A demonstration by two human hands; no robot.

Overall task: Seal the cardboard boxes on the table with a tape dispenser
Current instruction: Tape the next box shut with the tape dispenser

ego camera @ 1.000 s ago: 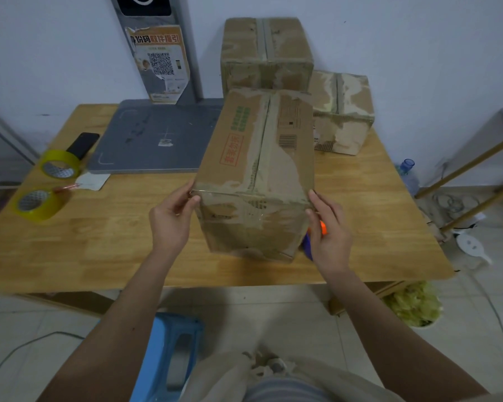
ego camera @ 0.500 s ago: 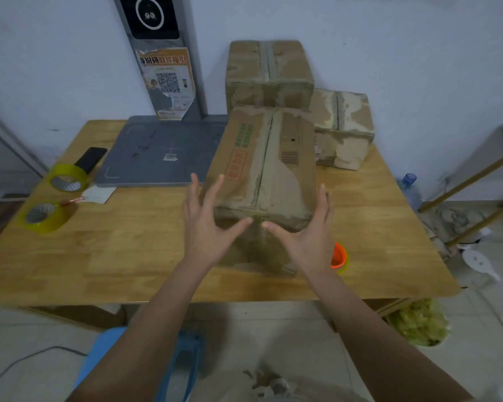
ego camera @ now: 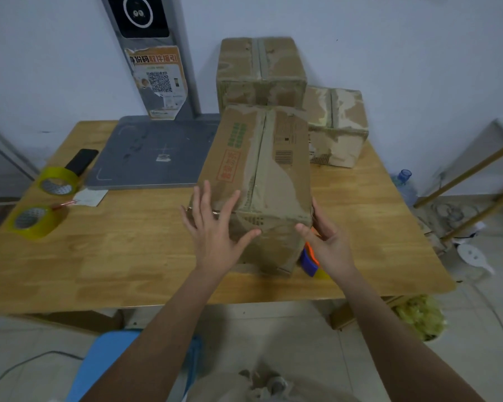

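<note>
A long worn cardboard box lies lengthwise on the wooden table, its top seam taped. My left hand presses flat with spread fingers on the box's near left corner. My right hand touches the near right corner, fingers relaxed along the side. An orange and blue tape dispenser lies on the table by the box's right side, partly hidden behind my right hand.
Two more taped boxes stand at the back right. A grey scale platform with a post sits at the back. Two yellow tape rolls and a phone lie at the left. A blue stool stands below.
Both hands let go of the box's near end, spread open in front of it, and now rest on its near corners. The view has risen slightly.
</note>
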